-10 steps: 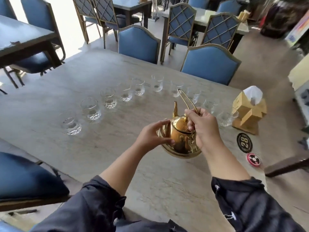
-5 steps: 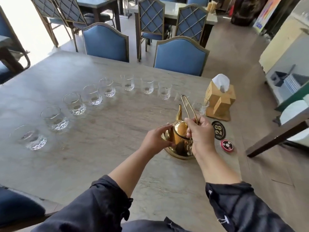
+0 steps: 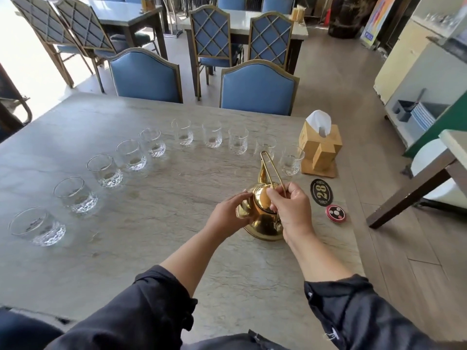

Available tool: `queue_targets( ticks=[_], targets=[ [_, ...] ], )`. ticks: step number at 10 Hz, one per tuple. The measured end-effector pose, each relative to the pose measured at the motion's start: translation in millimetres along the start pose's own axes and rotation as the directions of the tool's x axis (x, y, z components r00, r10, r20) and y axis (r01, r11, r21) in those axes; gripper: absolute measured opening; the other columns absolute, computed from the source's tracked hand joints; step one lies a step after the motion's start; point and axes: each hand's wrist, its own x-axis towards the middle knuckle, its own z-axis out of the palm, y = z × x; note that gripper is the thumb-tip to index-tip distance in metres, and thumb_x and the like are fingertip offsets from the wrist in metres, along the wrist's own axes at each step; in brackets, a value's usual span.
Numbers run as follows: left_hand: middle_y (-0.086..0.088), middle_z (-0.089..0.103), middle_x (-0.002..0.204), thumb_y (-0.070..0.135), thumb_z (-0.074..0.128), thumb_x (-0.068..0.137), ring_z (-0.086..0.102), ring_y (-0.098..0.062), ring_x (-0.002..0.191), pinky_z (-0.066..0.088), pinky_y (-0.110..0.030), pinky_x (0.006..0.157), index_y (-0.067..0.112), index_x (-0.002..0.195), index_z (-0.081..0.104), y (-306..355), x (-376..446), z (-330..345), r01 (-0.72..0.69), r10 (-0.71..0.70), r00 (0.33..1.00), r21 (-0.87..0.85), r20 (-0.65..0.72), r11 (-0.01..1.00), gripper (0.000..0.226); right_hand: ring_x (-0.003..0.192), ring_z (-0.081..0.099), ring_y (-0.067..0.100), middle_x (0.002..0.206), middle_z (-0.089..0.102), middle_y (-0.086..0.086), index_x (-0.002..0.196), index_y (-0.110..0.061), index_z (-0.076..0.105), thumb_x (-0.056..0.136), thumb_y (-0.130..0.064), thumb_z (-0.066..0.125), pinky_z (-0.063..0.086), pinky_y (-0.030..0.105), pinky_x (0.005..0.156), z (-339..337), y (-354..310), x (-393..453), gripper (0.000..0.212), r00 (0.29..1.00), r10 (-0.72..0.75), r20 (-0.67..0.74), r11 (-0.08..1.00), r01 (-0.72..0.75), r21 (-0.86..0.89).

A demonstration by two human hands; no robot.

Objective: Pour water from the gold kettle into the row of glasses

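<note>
A gold kettle [image 3: 262, 223] stands on the marble table [image 3: 151, 248], right of centre, spout pointing away from me. My left hand [image 3: 227, 215] presses against the kettle's left side. My right hand [image 3: 290, 210] pinches the thin wire handle and rests over the lid. Several clear glasses curve in a row across the table, from the nearest at the left [image 3: 36, 227] to the far right one [image 3: 290, 160] just beyond the kettle. They look empty.
A wooden tissue box [image 3: 319, 150] stands right of the last glass. A black "28" table plaque [image 3: 321, 192] and a round red call button [image 3: 335, 212] lie near the right edge. Blue chairs [image 3: 256, 88] line the far side.
My view has shifted, so the glasses and kettle sit differently in frame. Both hands stay on the kettle, which rests on the table.
</note>
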Motion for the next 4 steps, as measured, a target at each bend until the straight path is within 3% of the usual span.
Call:
queue_targets(
  ticks=[2, 3, 4],
  targets=[
    [-0.004, 0.059, 0.150, 0.026, 0.075, 0.092, 0.057, -0.025, 0.136, 0.045, -0.036, 0.109, 0.026, 0.149, 0.051, -1, -3, -24, 0.025, -0.026, 0.997, 0.020, 0.077, 0.999, 0.062, 0.059, 0.057, 0.011, 0.066, 0.063, -0.002, 0.078, -0.016, 0.063, 0.080, -0.017, 0.073, 0.052, 0.027, 0.062, 1, -4, -5, 0.010, 1.000, -0.017, 0.001, 0.998, 0.017, -0.068],
    [-0.002, 0.060, 0.148, 0.023, 0.072, 0.094, 0.061, -0.024, 0.131, 0.046, -0.034, 0.107, 0.024, 0.146, 0.055, -5, -6, -37, 0.013, -0.014, 0.996, 0.013, 0.085, 1.000, 0.055, 0.063, 0.060, 0.013, 0.070, 0.065, -0.002, 0.084, -0.017, 0.065, 0.079, -0.020, 0.074, 0.056, 0.034, 0.069, 2, -3, -6, 0.011, 1.000, -0.017, -0.003, 0.997, 0.017, -0.077],
    [-0.002, 0.064, 0.144, 0.022, 0.071, 0.095, 0.066, -0.021, 0.124, 0.047, -0.027, 0.101, 0.022, 0.141, 0.060, -8, -9, -51, 0.016, -0.016, 0.998, 0.004, 0.061, 1.000, 0.047, 0.079, 0.064, 0.014, 0.089, 0.068, -0.001, 0.106, -0.021, 0.065, 0.080, -0.028, 0.073, 0.057, 0.033, 0.073, 6, -9, -7, 0.029, 0.998, -0.045, -0.046, 0.995, 0.040, -0.094]
  ],
)
